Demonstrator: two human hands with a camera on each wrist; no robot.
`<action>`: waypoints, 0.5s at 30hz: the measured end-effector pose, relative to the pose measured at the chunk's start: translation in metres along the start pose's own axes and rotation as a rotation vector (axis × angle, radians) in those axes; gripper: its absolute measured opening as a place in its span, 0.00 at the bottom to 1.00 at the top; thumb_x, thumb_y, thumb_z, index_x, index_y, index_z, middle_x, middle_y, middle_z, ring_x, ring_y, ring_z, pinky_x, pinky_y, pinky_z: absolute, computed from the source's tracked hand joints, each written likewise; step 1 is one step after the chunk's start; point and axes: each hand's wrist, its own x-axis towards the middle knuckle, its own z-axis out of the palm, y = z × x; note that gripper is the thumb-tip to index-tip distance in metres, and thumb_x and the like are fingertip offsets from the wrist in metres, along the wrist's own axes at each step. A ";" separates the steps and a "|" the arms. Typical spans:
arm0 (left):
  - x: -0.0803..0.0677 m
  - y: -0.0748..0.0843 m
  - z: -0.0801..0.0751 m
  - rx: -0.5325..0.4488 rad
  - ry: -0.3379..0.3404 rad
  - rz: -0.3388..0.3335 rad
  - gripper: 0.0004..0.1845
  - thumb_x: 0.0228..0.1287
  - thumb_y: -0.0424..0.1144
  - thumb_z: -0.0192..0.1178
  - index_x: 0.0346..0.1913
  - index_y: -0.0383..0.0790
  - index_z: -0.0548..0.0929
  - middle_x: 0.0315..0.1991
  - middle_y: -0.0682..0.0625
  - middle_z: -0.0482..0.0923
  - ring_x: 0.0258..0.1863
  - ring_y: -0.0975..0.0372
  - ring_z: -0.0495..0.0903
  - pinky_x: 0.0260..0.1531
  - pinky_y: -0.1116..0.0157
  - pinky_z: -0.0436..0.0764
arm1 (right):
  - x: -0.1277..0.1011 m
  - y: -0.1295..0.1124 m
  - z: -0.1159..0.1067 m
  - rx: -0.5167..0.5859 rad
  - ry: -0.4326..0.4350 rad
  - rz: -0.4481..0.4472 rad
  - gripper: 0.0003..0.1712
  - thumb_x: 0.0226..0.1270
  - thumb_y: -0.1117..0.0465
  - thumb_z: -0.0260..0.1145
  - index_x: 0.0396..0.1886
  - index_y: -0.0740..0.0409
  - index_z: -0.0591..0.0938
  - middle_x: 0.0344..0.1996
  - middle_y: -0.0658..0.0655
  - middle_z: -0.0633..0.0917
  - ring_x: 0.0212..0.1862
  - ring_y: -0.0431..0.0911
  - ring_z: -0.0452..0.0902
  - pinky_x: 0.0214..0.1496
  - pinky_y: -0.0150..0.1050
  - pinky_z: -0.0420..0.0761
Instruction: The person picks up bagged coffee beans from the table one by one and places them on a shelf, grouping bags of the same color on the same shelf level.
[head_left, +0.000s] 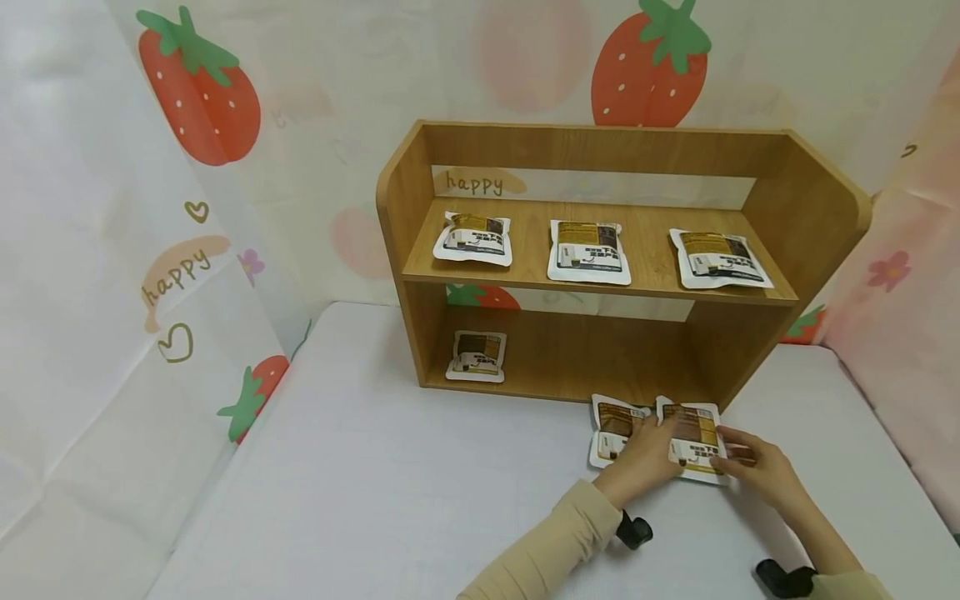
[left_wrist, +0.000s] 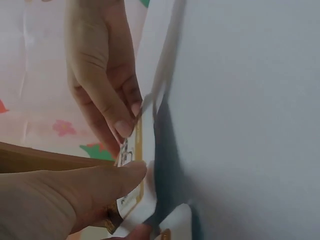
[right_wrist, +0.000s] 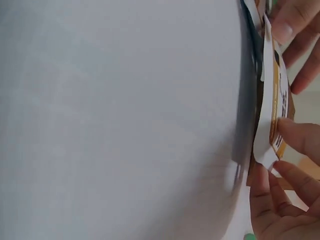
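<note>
A white-edged pouch [head_left: 696, 446] with brown and gold print is between both hands, just in front of the shelf's lower right. My left hand [head_left: 645, 457] grips its left side, thumb on the printed face in the left wrist view. The right hand [head_left: 761, 471] pinches the opposite edge, thumb on the print and fingers behind, as the right wrist view shows. Another such pouch [head_left: 615, 425] lies to the left, partly covered by the left hand. A shadow under the held pouch [right_wrist: 267, 125] shows it tilted off the white table.
A two-tier wooden shelf [head_left: 611, 292] stands at the back of the white table [head_left: 360, 467]. Its upper tier bears three pouches, the middle one [head_left: 588, 252] facing front. One smaller-looking pouch [head_left: 477, 357] sits at the lower tier's left. Strawberry-printed cloth [head_left: 322, 167] hangs behind.
</note>
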 end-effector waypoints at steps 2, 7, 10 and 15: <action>0.000 -0.003 0.000 -0.055 0.007 0.003 0.38 0.49 0.41 0.70 0.66 0.46 0.67 0.57 0.49 0.72 0.56 0.62 0.71 0.48 0.74 0.73 | 0.000 -0.001 -0.001 -0.003 0.006 -0.010 0.35 0.57 0.57 0.69 0.61 0.71 0.70 0.53 0.74 0.75 0.44 0.56 0.78 0.36 0.32 0.76; -0.001 -0.010 -0.001 -0.146 0.012 0.022 0.35 0.52 0.40 0.69 0.64 0.43 0.69 0.59 0.48 0.72 0.58 0.62 0.70 0.52 0.74 0.71 | -0.001 -0.001 -0.003 0.025 0.017 -0.060 0.36 0.55 0.59 0.71 0.60 0.71 0.70 0.53 0.73 0.75 0.41 0.41 0.76 0.36 0.29 0.76; -0.002 -0.013 -0.003 -0.159 0.011 0.025 0.34 0.51 0.40 0.69 0.64 0.44 0.70 0.60 0.48 0.71 0.60 0.62 0.69 0.54 0.73 0.71 | 0.000 -0.002 -0.003 0.033 0.014 -0.087 0.37 0.53 0.61 0.72 0.61 0.72 0.69 0.53 0.74 0.74 0.42 0.44 0.77 0.37 0.29 0.76; -0.003 -0.016 -0.009 -0.183 0.001 0.007 0.37 0.50 0.41 0.71 0.65 0.47 0.69 0.62 0.49 0.68 0.61 0.61 0.69 0.53 0.72 0.71 | 0.000 -0.005 -0.002 0.030 0.004 -0.108 0.39 0.52 0.62 0.72 0.62 0.72 0.68 0.53 0.76 0.72 0.46 0.60 0.76 0.38 0.29 0.76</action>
